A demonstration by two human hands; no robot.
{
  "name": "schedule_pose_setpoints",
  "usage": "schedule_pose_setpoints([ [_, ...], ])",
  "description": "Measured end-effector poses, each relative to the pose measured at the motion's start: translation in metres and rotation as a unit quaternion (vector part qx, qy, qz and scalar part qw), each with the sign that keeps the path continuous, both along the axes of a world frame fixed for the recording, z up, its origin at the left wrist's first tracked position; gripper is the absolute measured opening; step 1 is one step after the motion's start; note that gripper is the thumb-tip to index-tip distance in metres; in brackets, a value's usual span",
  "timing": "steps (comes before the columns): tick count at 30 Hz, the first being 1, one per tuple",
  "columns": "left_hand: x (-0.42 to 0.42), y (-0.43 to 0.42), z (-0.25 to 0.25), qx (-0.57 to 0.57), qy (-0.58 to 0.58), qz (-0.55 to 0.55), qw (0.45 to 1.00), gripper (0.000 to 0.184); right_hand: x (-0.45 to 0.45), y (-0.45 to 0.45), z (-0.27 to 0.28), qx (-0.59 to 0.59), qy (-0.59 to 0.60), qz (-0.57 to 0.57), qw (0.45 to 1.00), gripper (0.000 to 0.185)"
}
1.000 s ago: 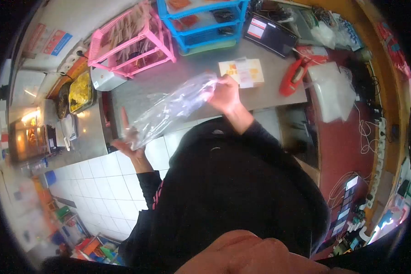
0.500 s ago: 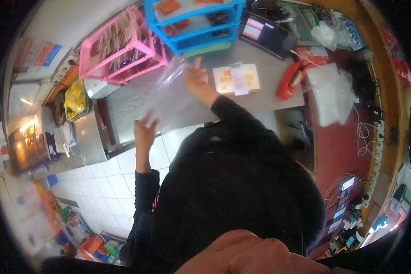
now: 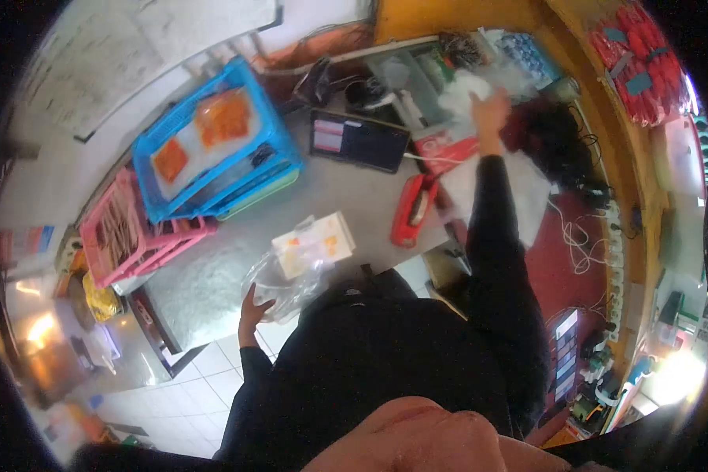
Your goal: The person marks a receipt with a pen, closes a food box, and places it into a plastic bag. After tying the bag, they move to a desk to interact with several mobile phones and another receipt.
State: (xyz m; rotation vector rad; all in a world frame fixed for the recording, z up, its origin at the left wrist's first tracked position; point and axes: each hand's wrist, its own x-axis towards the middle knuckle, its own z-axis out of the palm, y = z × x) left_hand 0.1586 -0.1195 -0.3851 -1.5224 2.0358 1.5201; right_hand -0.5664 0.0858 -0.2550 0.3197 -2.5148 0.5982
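My left hand (image 3: 253, 316) holds a clear plastic bag (image 3: 295, 293) by its edge at the front of the metal counter. The bag hangs loose and partly covers a white box with orange print (image 3: 336, 234). Stretched far out to the right, my right hand (image 3: 491, 118) has its fingers apart and looks slightly blurred. It is beside a crumpled white plastic bag (image 3: 458, 93); whether the fingertips touch it I cannot tell. A red stapler-like tool (image 3: 406, 220) lies between the two hands.
Stacked blue baskets (image 3: 212, 189) with orange food packs and a pink basket (image 3: 106, 256) stand at the left. A dark tablet (image 3: 359, 141) lies behind the box. A red box (image 3: 447, 149), white plastic sheets (image 3: 531, 189) and white cables (image 3: 578, 244) are at right.
The view has swung to the right. My right hand has let go of the clear bag and moved right to the white plastic bag. My left hand keeps the clear bag, now by the box.
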Motion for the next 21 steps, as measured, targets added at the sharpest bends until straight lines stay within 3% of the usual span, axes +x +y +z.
schedule_pose_setpoints([
  [2,-0.014,-0.005,0.010,0.045,-0.015,0.048,0.998,0.100,-0.075,0.048,-0.047,0.188,-0.151,-0.026,0.970,0.027],
  [5,-0.036,-0.018,0.039,0.070,-0.038,0.114,0.990,0.099,-0.117,0.072,-0.037,-0.063,-0.051,0.067,0.994,0.021],
  [7,-0.018,-0.034,0.023,0.009,-0.039,0.102,0.994,0.097,-0.152,0.086,-0.016,-0.272,0.104,0.118,0.949,0.020],
  [8,-0.022,-0.037,0.030,-0.034,-0.062,0.077,0.994,0.096,-0.163,0.095,0.006,-0.240,0.119,0.062,0.962,0.008],
  [9,-0.028,-0.038,0.039,-0.090,-0.067,0.050,0.992,0.094,-0.144,0.088,0.047,-0.201,0.136,0.061,0.968,0.013],
  [10,-0.033,-0.038,0.046,-0.075,-0.062,0.071,0.993,0.094,-0.125,0.075,0.073,-0.162,0.154,0.058,0.973,0.017],
  [12,-0.039,-0.038,0.054,-0.047,-0.051,0.116,0.991,0.093,-0.130,0.066,0.050,0.048,-0.014,0.099,0.994,0.023],
  [13,-0.040,-0.039,0.056,-0.050,-0.070,0.110,0.990,0.093,-0.125,0.060,0.042,0.154,-0.100,0.117,0.976,0.026],
  [15,-0.046,-0.036,0.063,-0.077,-0.083,0.078,0.991,0.093,-0.098,0.042,0.022,0.217,-0.187,0.070,0.955,0.033],
  [18,-0.053,-0.033,0.064,-0.099,-0.101,0.046,0.989,0.092,-0.120,0.061,-0.035,0.130,-0.312,0.166,0.927,0.034],
  [19,-0.049,-0.032,0.065,-0.105,-0.110,0.037,0.988,0.092,-0.117,0.063,-0.045,0.102,-0.212,0.157,0.959,0.033],
  [21,-0.043,-0.029,0.069,-0.086,-0.086,0.068,0.990,0.091,-0.116,0.068,-0.053,0.066,-0.189,0.139,0.970,0.030],
])
